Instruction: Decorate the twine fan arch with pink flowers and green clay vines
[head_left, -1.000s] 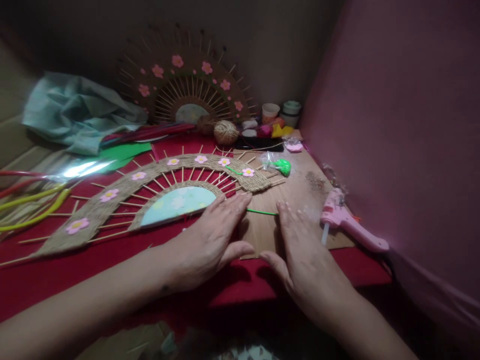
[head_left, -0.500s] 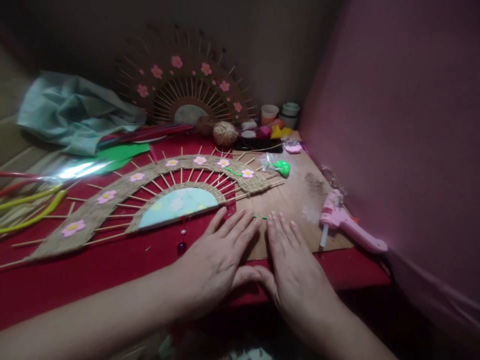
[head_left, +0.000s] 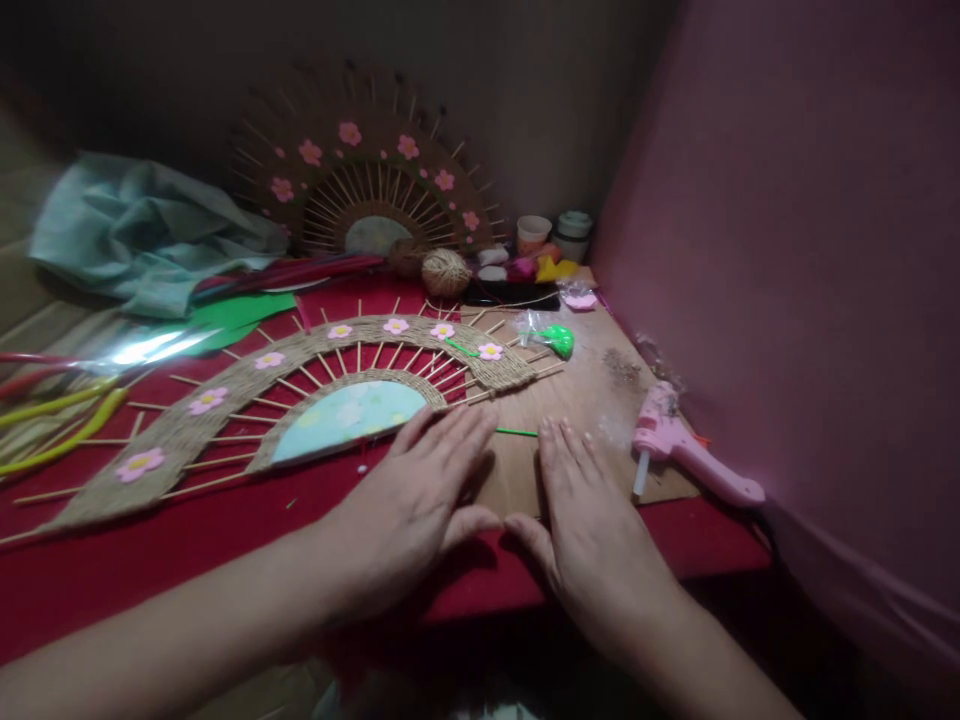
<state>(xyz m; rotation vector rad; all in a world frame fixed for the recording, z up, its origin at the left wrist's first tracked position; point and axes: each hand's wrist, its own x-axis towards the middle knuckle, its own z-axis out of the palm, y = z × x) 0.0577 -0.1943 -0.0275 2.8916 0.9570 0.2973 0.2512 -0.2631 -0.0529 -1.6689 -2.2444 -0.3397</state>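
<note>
Two hands, left hand (head_left: 420,500) and right hand (head_left: 592,520), lie flat with fingers spread at lower centre, flanking one green stick (head_left: 516,432); two woven fans (head_left: 300,385) sit behind.

green stick (head_left: 517,432): thin, lying flat on the wooden board (head_left: 585,400), between the two flat hands' fingertips.

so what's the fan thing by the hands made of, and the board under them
The fan looks like a band of wound jute twine, matte and fibrous, over thin wooden skewer spokes, with pink foam-like flowers. The board looks like plywood or brown cardboard: flat, faint grain, dull finish.
</note>
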